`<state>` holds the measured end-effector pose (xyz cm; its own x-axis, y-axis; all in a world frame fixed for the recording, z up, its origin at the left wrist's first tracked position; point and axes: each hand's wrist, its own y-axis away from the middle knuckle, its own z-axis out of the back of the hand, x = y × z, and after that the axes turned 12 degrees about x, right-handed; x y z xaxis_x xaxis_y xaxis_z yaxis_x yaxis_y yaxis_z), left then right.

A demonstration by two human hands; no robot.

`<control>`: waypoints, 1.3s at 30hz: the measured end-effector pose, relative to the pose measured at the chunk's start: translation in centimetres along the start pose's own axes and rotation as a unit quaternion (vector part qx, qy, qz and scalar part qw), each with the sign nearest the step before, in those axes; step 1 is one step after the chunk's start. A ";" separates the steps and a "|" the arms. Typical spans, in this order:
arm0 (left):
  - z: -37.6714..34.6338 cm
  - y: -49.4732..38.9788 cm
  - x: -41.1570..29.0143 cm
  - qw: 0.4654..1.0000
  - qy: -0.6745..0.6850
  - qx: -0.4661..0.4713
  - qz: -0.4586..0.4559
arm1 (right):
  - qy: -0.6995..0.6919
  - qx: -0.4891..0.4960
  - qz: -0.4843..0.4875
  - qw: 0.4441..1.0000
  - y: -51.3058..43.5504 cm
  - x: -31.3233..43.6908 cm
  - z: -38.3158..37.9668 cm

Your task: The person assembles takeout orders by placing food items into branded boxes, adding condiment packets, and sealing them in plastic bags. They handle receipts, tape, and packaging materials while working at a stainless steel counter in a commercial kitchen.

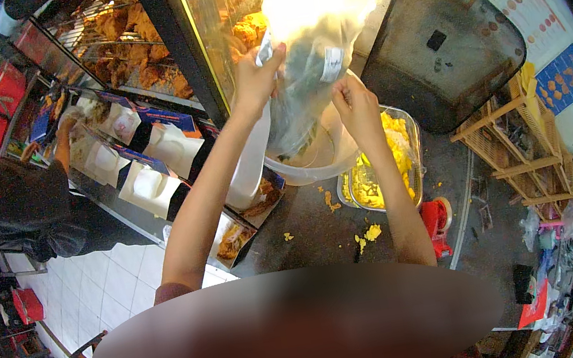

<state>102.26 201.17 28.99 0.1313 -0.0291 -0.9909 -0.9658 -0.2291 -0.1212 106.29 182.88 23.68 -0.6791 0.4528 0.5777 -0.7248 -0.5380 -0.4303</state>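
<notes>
My left hand (258, 80) grips the edge of a clear plastic bag (299, 77) that bears a white label; the bag's top is lost in bright glare. Dark green contents show through it. Close to the bag's lower right side is my right hand (355, 96), its fingers bent together; whether they pinch the plastic is unclear. Beneath the bag stands a round translucent tub (313, 172). A clear tray of yellow scrambled egg (402, 156) lies partly under my right forearm.
Open food boxes (151, 182) with rice line the counter at left, where another person (18, 202) works. Fried chicken (132, 41) fills a glass display case. A dark mesh-like cover (439, 50) leans behind, near a wooden rack (528, 159). A red tape dispenser (438, 226) sits at right.
</notes>
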 end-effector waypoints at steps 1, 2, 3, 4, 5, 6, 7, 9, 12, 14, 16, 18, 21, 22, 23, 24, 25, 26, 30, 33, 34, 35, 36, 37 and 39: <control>-0.2 0.2 0.1 0.999 0.031 -0.004 -0.025 | 0.028 0.111 -0.079 0.990 0.0 -0.6 0.1; -0.5 0.4 0.2 0.998 0.058 -0.010 -0.019 | 0.050 0.195 -0.128 0.971 0.1 -1.1 -0.1; -0.6 0.6 0.0 0.996 0.079 -0.022 0.023 | 0.076 0.287 -0.212 0.931 0.2 -1.6 -0.3; -0.7 0.8 -0.3 0.995 0.094 -0.040 -0.007 | 0.110 0.280 -0.144 0.943 0.3 -1.8 -0.7; -0.7 0.8 -0.8 0.994 0.109 -0.017 -0.015 | 0.074 0.239 -0.120 0.961 0.1 -2.1 -1.0; -0.4 0.9 -1.4 0.992 0.124 0.003 -0.022 | 0.036 0.224 -0.109 0.968 0.1 -2.0 -1.6; 0.0 0.9 -2.0 0.989 0.141 0.022 -0.041 | -0.008 0.186 -0.078 0.979 -0.3 -1.9 -1.8; 0.3 0.9 -2.8 0.987 0.159 0.016 -0.018 | -0.127 0.130 -0.080 0.980 -0.8 -1.2 -2.3; 0.2 1.2 -2.8 0.989 0.144 0.007 -0.007 | -0.176 0.112 -0.111 0.972 -1.5 -0.8 -1.7; 0.1 1.6 -2.2 0.988 0.153 0.019 0.000 | -0.203 0.107 -0.066 0.971 -1.4 -1.1 -1.1; 0.0 2.0 -1.8 0.985 0.173 0.021 0.015 | -0.133 0.203 -0.109 0.964 -0.7 -1.7 -0.7; 0.1 2.3 -1.7 0.974 0.223 0.038 0.004 | -0.063 0.254 -0.155 0.953 0.1 -2.3 -0.8; 0.3 2.6 -2.4 0.966 0.253 0.054 0.004 | -0.135 0.205 -0.048 0.968 0.5 -2.4 -1.6; 0.5 2.6 -2.7 0.967 0.251 0.046 -0.003 | -0.146 0.183 -0.063 0.970 0.5 -2.3 -1.7; 0.5 2.6 -3.0 0.966 0.252 0.052 -0.027 | -0.134 0.160 -0.050 0.977 0.4 -2.0 -1.8; 0.7 2.5 -3.3 0.962 0.260 0.066 -0.057 | -0.130 0.150 -0.036 0.979 0.2 -1.8 -1.7; 0.9 2.4 -3.6 0.962 0.268 0.060 -0.013 | -0.128 0.122 -0.005 0.984 0.0 -1.4 -1.5; 0.9 2.5 -3.7 0.959 0.275 0.065 0.002 | -0.106 0.144 -0.031 0.983 -0.1 -1.0 -1.2; 1.1 2.5 -3.5 0.946 0.317 0.070 0.006 | -0.149 0.145 -0.059 0.976 0.5 0.3 -0.2; 0.6 2.8 -3.1 0.932 0.354 0.077 0.019 | -0.158 0.114 -0.042 0.980 1.5 1.1 -0.5; 0.3 2.8 -3.0 0.928 0.363 0.085 0.029 | -0.137 0.098 -0.048 0.985 1.7 1.2 -0.7; 0.1 2.8 -3.0 0.921 0.373 0.106 0.024 | -0.109 0.083 -0.023 0.990 1.8 1.3 -0.9; -0.1 2.8 -3.0 0.921 0.375 0.106 0.026 | -0.078 0.068 -0.013 0.995 1.9 1.4 -1.1; -0.1 2.6 -3.2 0.919 0.377 0.116 0.014 | -0.048 0.058 -0.003 0.997 2.0 1.5 -1.0; 0.0 2.3 -3.6 0.923 0.368 0.111 0.009 | -0.046 0.000 0.011 0.999 2.1 1.4 -0.8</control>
<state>99.60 200.81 32.27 0.1515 -0.7031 -0.6948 -0.9808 -0.0196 -0.1940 103.73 182.97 23.08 -0.6811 0.3738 0.6296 -0.7103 -0.5463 -0.4440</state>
